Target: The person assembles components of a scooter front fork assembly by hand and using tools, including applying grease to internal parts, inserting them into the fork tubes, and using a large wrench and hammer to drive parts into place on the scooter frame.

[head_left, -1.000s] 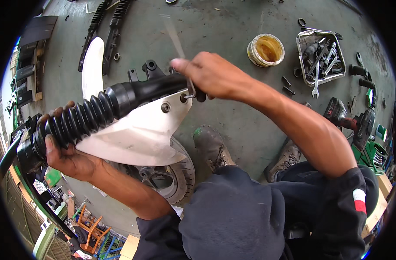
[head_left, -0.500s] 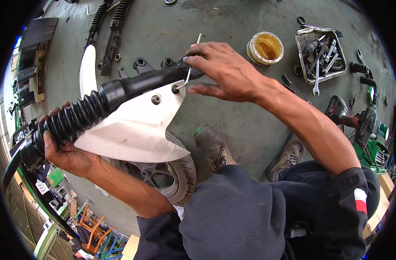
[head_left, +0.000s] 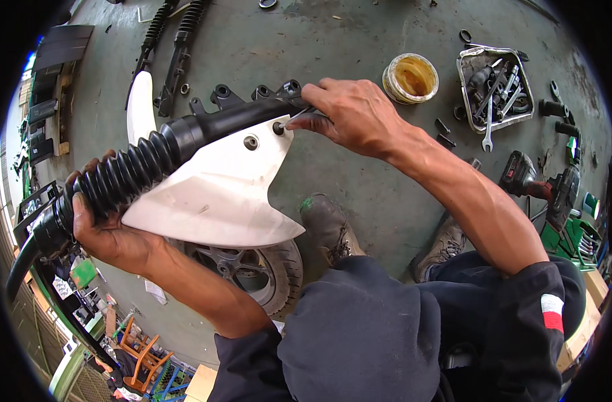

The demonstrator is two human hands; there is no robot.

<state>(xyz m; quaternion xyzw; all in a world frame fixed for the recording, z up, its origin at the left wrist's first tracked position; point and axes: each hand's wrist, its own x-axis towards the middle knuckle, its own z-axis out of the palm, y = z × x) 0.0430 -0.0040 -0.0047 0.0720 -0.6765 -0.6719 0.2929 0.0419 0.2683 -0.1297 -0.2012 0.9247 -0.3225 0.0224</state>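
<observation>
My left hand (head_left: 118, 246) is wrapped round a black fork leg (head_left: 229, 122) at its ribbed rubber gaiter (head_left: 133, 164). A white front fender (head_left: 212, 204) lies along the fork's near side, with one bolt in a hole (head_left: 251, 142) and another bolt (head_left: 278, 128) close to the fork's right end. On that outer bolt sits the short end of a hex key (head_left: 294, 119). My right hand (head_left: 359, 120) is closed on the key, and its fingers hide the long arm. A wheel with a tyre (head_left: 289, 271) shows below the fender.
Beyond the fork, another gaitered fork leg (head_left: 179, 57) lies on the floor. To the right are a tub of amber grease (head_left: 388, 77), a metal tray (head_left: 503, 124) of tools with a spanner (head_left: 489, 124), and a cordless power tool (head_left: 520, 175). My boot (head_left: 325, 218) stands near the wheel.
My right hand has closed from spread fingers round the hex key, whose long arm had stuck up past the fingers. Fork and fender have shifted slightly right.
</observation>
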